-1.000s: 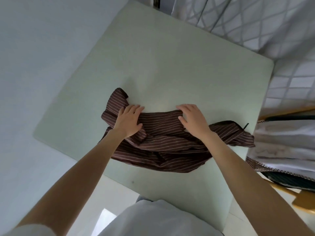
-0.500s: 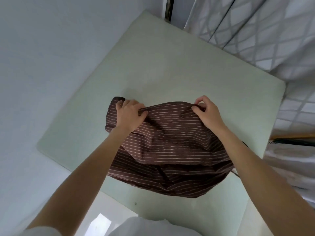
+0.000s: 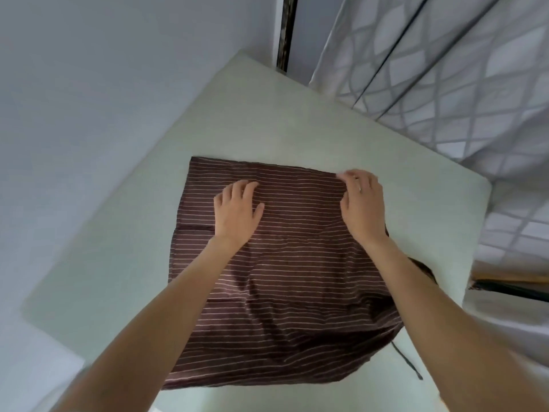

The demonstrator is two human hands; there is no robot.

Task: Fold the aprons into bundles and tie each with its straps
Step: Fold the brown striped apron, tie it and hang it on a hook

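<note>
1. Your apron point(image 3: 285, 281), brown with thin pale stripes, lies spread over the middle of the worktop point(image 3: 267, 120), its stripes running from 9 to 3 o'clock.
2. Its far edge lies straight and flat toward 12 o'clock; the near part at 6 o'clock is creased and reaches the worktop's near edge.
3. Your left hand point(image 3: 236, 211) rests palm down on the cloth at about 10 o'clock of the apron, fingers spread and fairly straight, pressing the fabric flat.
4. Your right hand point(image 3: 361, 200) sits on the far corner at about 1 o'clock. Its fingers are curled over the edge there and seem to pinch the cloth, though the blur makes the grip hard to confirm.
5. The two hands are well apart, with a flat band of striped cloth between them.
6. A dark strap point(image 3: 405, 359) trails from under the apron's side at about 4 o'clock and lies loose on the worktop beside your right forearm.
7. A seam line crosses the cloth just below your wrists, from 9 to 3 o'clock.
8. A patterned curtain point(image 3: 445, 69) hangs past the worktop from 1 to 3 o'clock.
9. A plain pale wall point(image 3: 104, 84) runs along the side from 8 to 11 o'clock.
</note>
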